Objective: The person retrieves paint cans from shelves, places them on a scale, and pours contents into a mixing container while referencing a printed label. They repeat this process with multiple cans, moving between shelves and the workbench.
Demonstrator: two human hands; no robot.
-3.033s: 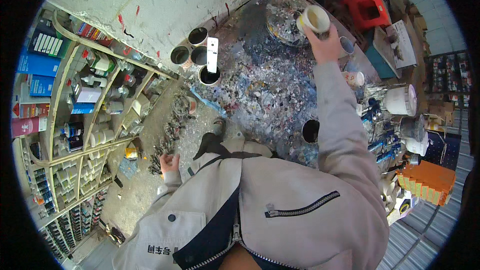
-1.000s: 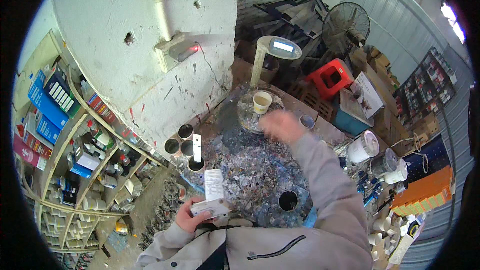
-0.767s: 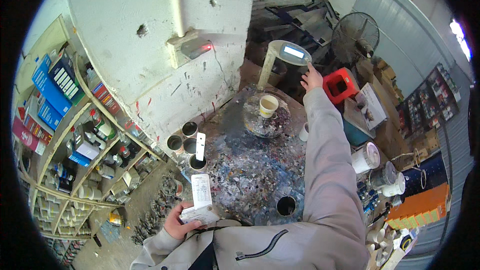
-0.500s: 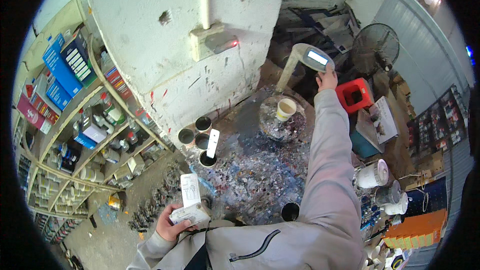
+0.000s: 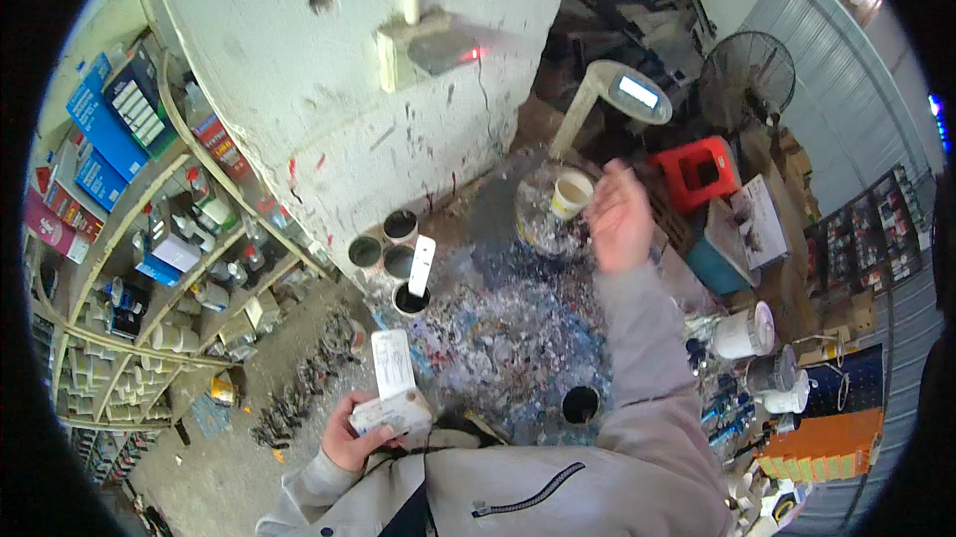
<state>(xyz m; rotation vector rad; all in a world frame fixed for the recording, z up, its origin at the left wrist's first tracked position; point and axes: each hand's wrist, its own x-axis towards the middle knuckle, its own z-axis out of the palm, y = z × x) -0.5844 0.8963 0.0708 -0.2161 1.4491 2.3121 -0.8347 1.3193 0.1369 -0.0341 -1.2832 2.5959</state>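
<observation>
Right hand [image 5: 617, 218] motion-blurred; shelf items [image 5: 179, 248] too small.

A small lit rectangular screen [image 5: 638, 91] glows pale blue atop the cream scale stand behind the paint-spattered desk [image 5: 518, 338]. Left of the desk, blue rectangular boxes [image 5: 110, 124] with white label panels stand on the curved shelf. Near the desk's front edge, the left hand [image 5: 349, 434] holds a white labelled carton [image 5: 391, 388].
</observation>
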